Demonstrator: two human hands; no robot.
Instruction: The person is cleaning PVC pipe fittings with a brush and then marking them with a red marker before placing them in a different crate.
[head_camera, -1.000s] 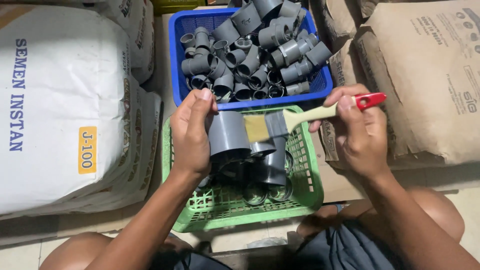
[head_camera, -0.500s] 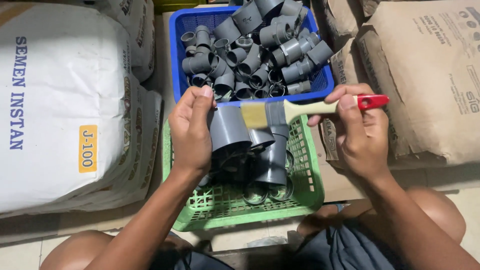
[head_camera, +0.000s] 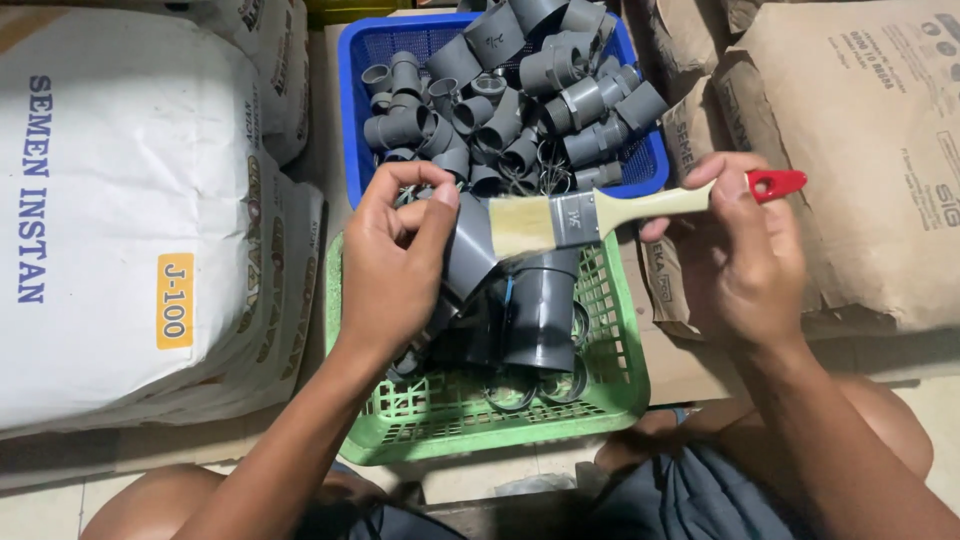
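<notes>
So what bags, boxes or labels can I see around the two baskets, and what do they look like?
White sack: left of the baskets, bulging, dark blue lettering along its side.
Orange label: rounded rectangle on the white sack.
Second white sack: behind the first, partly seen, brown print.
Brown paper sacks: right of the baskets, stacked, dark print.
No screens or signs.

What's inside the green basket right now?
The green basket holds grey pipe fittings and a few dark rings. The left hand, its fitting and the brush cover the rest.
</notes>
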